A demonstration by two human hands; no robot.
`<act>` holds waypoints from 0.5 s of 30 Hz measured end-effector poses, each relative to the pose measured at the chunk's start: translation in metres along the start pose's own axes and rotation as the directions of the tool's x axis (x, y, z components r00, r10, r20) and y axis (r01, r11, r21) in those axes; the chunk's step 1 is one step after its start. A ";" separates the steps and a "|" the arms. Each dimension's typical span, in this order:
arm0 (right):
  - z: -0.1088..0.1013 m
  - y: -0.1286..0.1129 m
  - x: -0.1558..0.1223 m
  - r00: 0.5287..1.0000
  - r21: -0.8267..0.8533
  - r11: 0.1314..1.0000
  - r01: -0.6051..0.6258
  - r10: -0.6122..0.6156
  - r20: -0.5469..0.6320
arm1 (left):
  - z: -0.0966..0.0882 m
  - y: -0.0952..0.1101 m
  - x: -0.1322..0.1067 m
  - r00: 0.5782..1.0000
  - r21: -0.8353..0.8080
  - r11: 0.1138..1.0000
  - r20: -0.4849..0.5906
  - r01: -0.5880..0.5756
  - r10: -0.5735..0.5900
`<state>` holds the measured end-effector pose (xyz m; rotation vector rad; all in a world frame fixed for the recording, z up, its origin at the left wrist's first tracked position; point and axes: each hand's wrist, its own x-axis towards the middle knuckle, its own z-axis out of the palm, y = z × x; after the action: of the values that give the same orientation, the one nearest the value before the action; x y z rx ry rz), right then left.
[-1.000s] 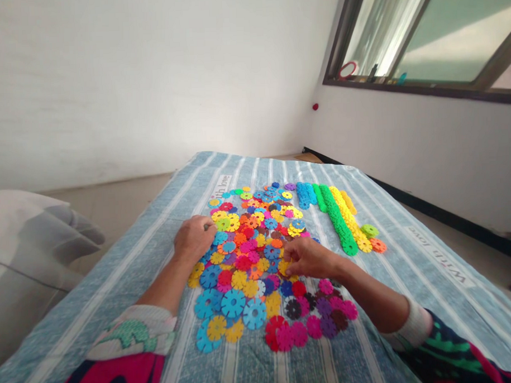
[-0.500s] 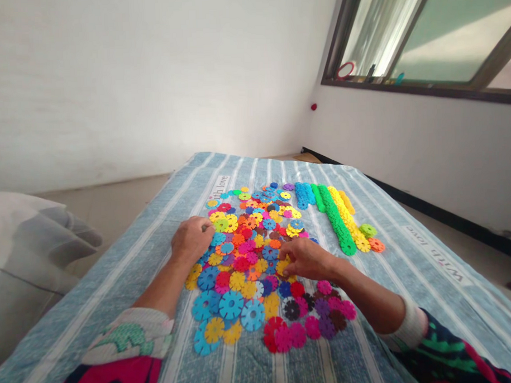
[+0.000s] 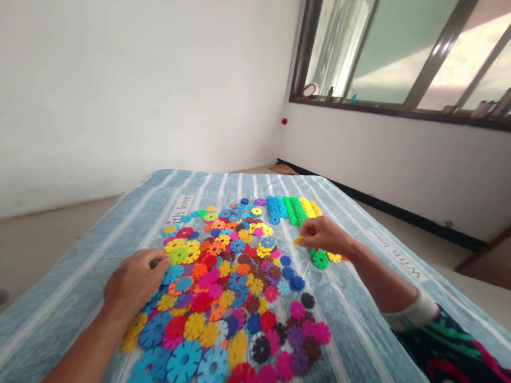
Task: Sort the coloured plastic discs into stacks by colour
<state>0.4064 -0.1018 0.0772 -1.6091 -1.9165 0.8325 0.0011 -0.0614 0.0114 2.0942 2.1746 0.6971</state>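
Observation:
My right hand point(image 3: 327, 233) pinches a yellow snowflake disc point(image 3: 299, 241) between thumb and fingertips, above the cloth beside the green row. Under and behind that hand lie a green row of overlapping discs point(image 3: 320, 259) and a yellow row point(image 3: 334, 257), both partly hidden. My left hand point(image 3: 135, 280) rests at the left edge of the loose pile of snowflake discs point(image 3: 208, 278), its fingers curled closed. Whatever is in that grasp is hidden; a dark spot shows by the thumb. Closest to it is a lime-green disc point(image 3: 178, 255) on yellow ones.
Blue rows of discs point(image 3: 276, 210) lie left of the green ones. Loose pink, purple and black discs point(image 3: 297, 336) spread at the near right. A striped blue cloth point(image 3: 367, 277) covers the table. Beyond stand a white wall point(image 3: 130, 90) and a window point(image 3: 401, 47).
My right hand has lifted a yellow disc from the pile and carried it right to the sorted rows. My left hand stays by the pile. The camera view has turned right.

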 end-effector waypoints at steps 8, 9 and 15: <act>-0.075 0.099 0.033 0.882 0.104 0.935 -0.339 0.355 -0.310 | -0.001 -0.003 0.002 0.999 0.013 0.999 0.015 0.033 -0.034; -0.076 0.106 0.036 0.878 0.109 0.928 -0.355 0.371 -0.303 | -0.001 -0.003 0.002 0.999 0.017 0.999 0.025 0.038 -0.038; -0.072 0.127 0.054 0.868 0.127 0.897 -0.423 0.441 -0.228 | 0.001 -0.006 0.005 0.995 0.042 0.997 0.075 0.067 -0.070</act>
<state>0.5344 -0.0244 0.0340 -2.0278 -1.3512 0.8081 -0.0048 -0.0564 0.0099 2.0176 2.2253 0.5632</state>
